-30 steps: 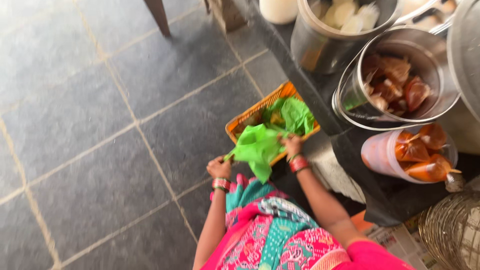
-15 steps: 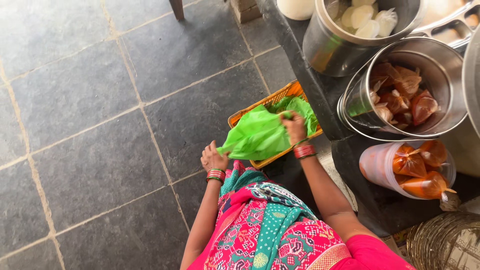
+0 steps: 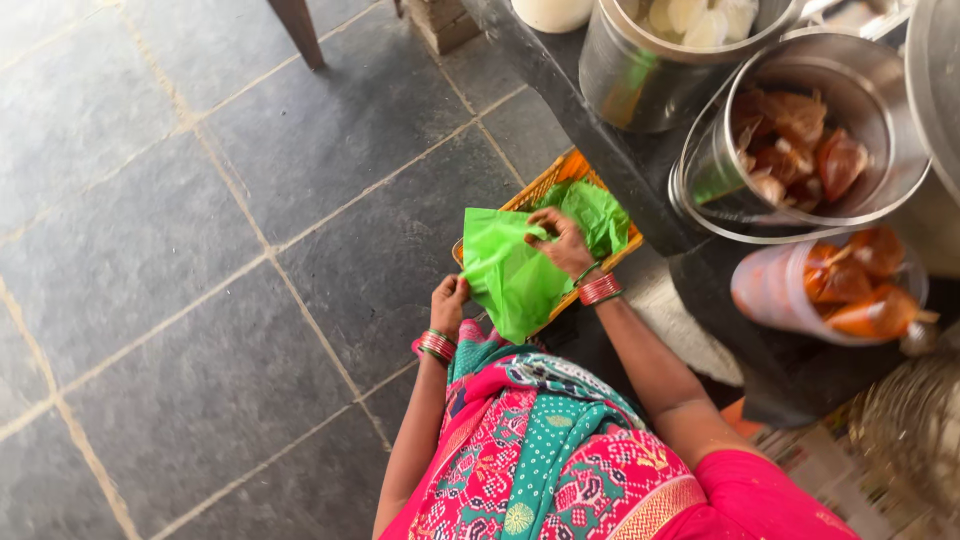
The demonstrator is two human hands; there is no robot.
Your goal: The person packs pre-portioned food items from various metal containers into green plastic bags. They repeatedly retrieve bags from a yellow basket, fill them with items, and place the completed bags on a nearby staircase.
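Head camera shows the right hand [image 3: 562, 240] now pinching the top of a thin green plastic bag [image 3: 510, 275], which has come further out of the orange woven basket [image 3: 545, 185] than a second ago. The left hand [image 3: 448, 300] has moved to the bag's lower edge, fingers curled on it. More green bags lie in the basket on the grey stone floor [image 3: 180, 250], just beside the dark counter's edge. Shiny steel pots [image 3: 640, 80] stand on the counter.

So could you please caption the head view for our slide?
Right hand pinching a green plastic bag above an orange basket, left hand at its edge.
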